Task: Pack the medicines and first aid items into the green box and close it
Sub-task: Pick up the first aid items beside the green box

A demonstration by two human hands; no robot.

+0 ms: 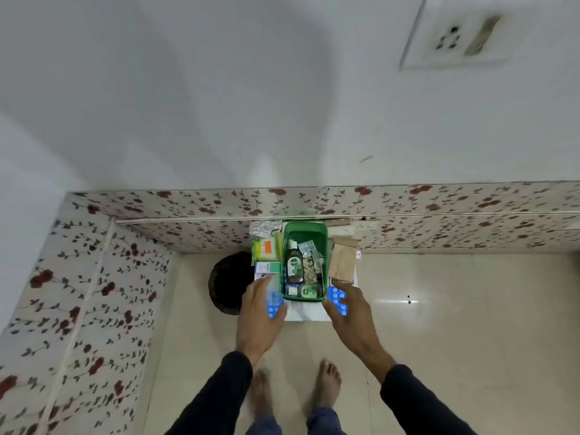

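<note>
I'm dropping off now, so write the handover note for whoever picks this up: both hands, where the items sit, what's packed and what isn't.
Left hand: at the near-left corner of the green plastic box, on a blue blister strip; grip unclear.
Right hand: at the near-right corner, on a second blue pill strip; grip also unclear.
Packed: brown antiseptic bottle, silver foil strips, small items at the near end.
Still outside: white-and-green carton and clear packets to the left, brown paper packet to the right.
Left to do: pack those and both blue strips, then close the box. No lid visible.
</note>
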